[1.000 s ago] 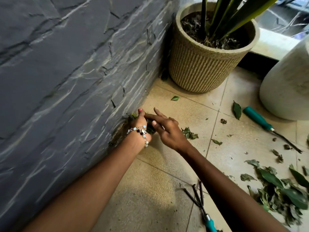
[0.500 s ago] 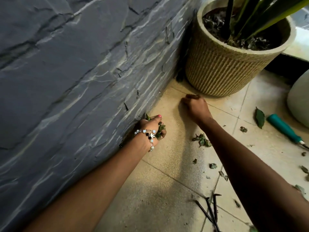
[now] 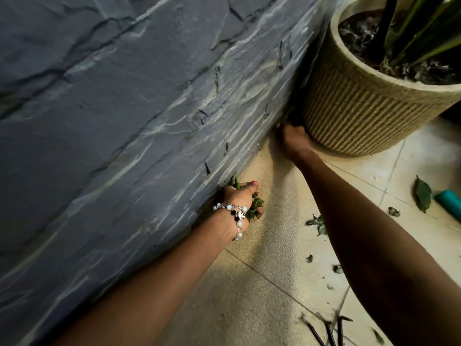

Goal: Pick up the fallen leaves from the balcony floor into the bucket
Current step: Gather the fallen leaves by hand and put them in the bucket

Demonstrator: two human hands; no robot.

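A clump of green leaves (image 3: 255, 205) sits gripped in the left hand (image 3: 239, 198) at centre frame, against the stone wall (image 3: 124, 121). The right hand (image 3: 294, 139) reaches beside one ribbed pot (image 3: 361, 116), upper right; its grasp cannot be told. One large leaf (image 3: 422, 194) and several scraps lie right
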